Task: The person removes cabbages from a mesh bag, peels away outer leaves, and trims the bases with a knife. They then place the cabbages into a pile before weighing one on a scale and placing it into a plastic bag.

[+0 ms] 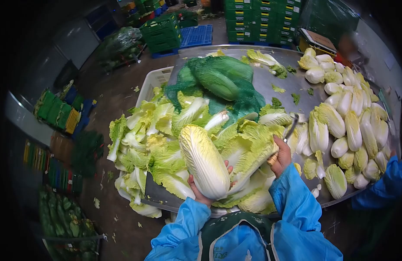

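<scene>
A trimmed napa cabbage (204,162), pale yellow and white, rests in my left hand (201,191), whose fingers wrap round its lower end. My right hand (281,157) is closed round the wooden handle of a knife (292,128), its dark curved blade pointing up. A loose green outer leaf (253,167) hangs between my two hands. Loose leaves (159,152) are heaped on the metal table (292,56) around and left of the cabbage. Beyond them lies a green mesh bag (218,78) with cabbage inside.
Many trimmed cabbages (353,126) cover the table's right side. A co-worker's blue sleeve (383,185) reaches in at the right edge. A white crate (154,82) stands at the table's left side. Green crates (262,21) are stacked behind, near a blue pallet (196,35).
</scene>
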Tool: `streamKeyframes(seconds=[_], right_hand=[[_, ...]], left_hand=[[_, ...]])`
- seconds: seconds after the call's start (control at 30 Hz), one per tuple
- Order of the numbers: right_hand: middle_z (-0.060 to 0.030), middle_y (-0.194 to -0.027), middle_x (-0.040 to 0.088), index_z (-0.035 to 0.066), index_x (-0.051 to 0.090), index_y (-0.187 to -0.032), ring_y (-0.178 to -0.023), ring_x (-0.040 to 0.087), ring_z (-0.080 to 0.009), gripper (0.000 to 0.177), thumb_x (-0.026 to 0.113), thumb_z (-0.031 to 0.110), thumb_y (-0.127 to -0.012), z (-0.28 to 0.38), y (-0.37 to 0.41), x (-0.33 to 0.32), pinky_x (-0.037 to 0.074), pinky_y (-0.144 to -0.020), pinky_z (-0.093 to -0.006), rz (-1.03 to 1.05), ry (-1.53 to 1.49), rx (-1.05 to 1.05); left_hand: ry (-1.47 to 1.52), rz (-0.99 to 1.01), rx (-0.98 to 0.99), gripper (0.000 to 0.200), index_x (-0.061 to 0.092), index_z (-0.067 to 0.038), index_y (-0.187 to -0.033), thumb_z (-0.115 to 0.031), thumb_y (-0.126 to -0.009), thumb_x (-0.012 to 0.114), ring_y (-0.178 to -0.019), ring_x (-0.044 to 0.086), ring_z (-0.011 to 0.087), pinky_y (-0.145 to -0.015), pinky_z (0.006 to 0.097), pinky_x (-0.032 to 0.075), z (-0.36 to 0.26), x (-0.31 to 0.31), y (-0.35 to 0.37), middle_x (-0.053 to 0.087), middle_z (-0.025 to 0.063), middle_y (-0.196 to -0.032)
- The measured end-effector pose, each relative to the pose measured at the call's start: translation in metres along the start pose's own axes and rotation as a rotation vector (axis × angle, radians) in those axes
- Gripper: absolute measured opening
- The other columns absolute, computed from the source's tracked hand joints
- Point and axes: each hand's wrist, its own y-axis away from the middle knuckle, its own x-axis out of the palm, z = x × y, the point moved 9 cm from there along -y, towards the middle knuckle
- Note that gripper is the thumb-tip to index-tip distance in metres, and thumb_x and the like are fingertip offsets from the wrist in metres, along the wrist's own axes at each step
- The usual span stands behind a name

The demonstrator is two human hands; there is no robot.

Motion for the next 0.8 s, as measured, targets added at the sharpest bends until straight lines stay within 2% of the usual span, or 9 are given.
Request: streamKeyframes(seconds=[0.17, 0.23, 0.3, 0.43, 0.53, 0.6, 0.63, 0.67, 0.8], right_hand=[[-0.0081, -0.084, 0.062, 0.002, 0.055, -0.094, -0.062, 0.061, -0.0163, 0.016, 0.06, 0.014, -0.084, 0.028, 0.039, -0.028, 0.046, -0.046, -0.026, -0.001, 0.214, -0.212], [-0.0057, -0.082, 0.061, 0.002, 0.055, -0.093, -0.068, 0.06, -0.0143, 0.012, 0.059, 0.011, -0.085, 0.045, 0.07, -0.011, 0.048, -0.055, -0.0259, -0.074, 0.306, -0.352], [-0.0024, -0.081, 0.059, 0.002, 0.056, -0.091, -0.074, 0.056, -0.0099, 0.007, 0.058, 0.002, -0.085, 0.082, 0.127, 0.037, 0.045, -0.066, -0.0253, 0.165, 0.524, -1.048], [-0.0075, -0.093, 0.062, -0.001, 0.056, -0.099, -0.084, 0.058, -0.0137, 0.021, 0.065, 0.007, -0.082, 0.081, 0.076, 0.052, 0.048, -0.073, -0.0262, 0.131, 0.761, -0.536], [-0.0194, -0.117, 0.054, -0.003, 0.044, -0.125, -0.104, 0.055, -0.0265, 0.067, 0.075, 0.027, -0.073, 0.046, 0.023, 0.024, 0.047, -0.086, -0.0331, 0.224, 1.215, -0.725], [-0.0216, -0.118, 0.054, -0.003, 0.044, -0.126, -0.111, 0.051, -0.0304, 0.081, 0.076, 0.043, -0.067, 0.014, 0.008, -0.003, 0.043, -0.094, -0.0379, 0.234, 1.246, -0.445], [-0.0167, -0.109, 0.059, -0.002, 0.044, -0.126, -0.088, 0.061, -0.0256, 0.08, 0.075, 0.044, -0.068, 0.0, 0.008, -0.01, 0.05, -0.078, -0.0359, 0.266, 1.322, -0.573], [-0.0095, -0.092, 0.063, 0.002, 0.046, -0.126, -0.055, 0.057, -0.0152, 0.075, 0.073, 0.044, -0.071, -0.019, 0.016, -0.016, 0.049, -0.053, -0.0294, 0.291, 1.265, -0.238], [-0.004, -0.086, 0.06, 0.006, 0.045, -0.125, -0.046, 0.049, -0.0054, 0.061, 0.07, 0.035, -0.077, -0.014, 0.048, -0.04, 0.038, -0.036, -0.022, 0.352, 0.771, 0.064]], left_hand=[[-0.182, -0.042, 0.14, 0.084, 0.036, -0.018, -0.135, -0.057, -0.065, 0.06, -0.12, 0.039, 0.0396, -0.094, 0.0642, 0.033, -0.039, -0.008, -0.025, 0.039, 0.0145, -0.134], [-0.285, -0.386, 0.448, 0.075, 0.037, -0.019, -0.134, -0.054, -0.071, 0.056, -0.119, 0.042, 0.0352, -0.092, 0.0642, 0.034, -0.08, -0.026, -0.028, 0.043, 0.0099, -0.132], [-0.312, -0.409, 0.513, 0.068, 0.037, -0.018, -0.133, -0.05, -0.076, 0.055, -0.118, 0.044, 0.0309, -0.094, 0.059, 0.035, -0.1, -0.042, -0.036, 0.046, 0.0069, -0.13], [-0.58, -0.516, 0.618, 0.067, 0.037, -0.014, -0.133, -0.044, -0.077, 0.059, -0.118, 0.045, 0.0283, -0.1, 0.0475, 0.034, -0.109, -0.035, -0.035, 0.046, 0.0068, -0.13], [-0.663, -0.486, 0.542, 0.071, 0.037, -0.015, -0.134, -0.049, -0.075, 0.059, -0.119, 0.044, 0.0282, -0.1, 0.0491, 0.034, -0.093, -0.044, -0.032, 0.045, 0.0077, -0.132], [-0.646, -0.376, 0.38, 0.073, 0.036, -0.015, -0.135, -0.052, -0.076, 0.056, -0.119, 0.044, 0.0282, -0.099, 0.0494, 0.034, -0.069, -0.047, -0.05, 0.045, 0.008, -0.132], [-0.629, -0.343, 0.289, 0.073, 0.035, -0.015, -0.135, -0.054, -0.076, 0.054, -0.119, 0.044, 0.0283, -0.099, 0.0495, 0.034, -0.049, -0.038, -0.052, 0.045, 0.008, -0.132], [-0.633, -0.308, 0.247, 0.071, 0.035, -0.014, -0.135, -0.054, -0.078, 0.052, -0.119, 0.044, 0.0281, -0.1, 0.0479, 0.034, -0.026, -0.024, -0.054, 0.045, 0.0081, -0.133], [-0.726, -0.192, 0.104, 0.067, 0.034, -0.01, -0.135, -0.051, -0.083, 0.047, -0.12, 0.043, 0.0264, -0.102, 0.0423, 0.032, 0.059, -0.008, -0.083, 0.044, 0.0089, -0.133]])
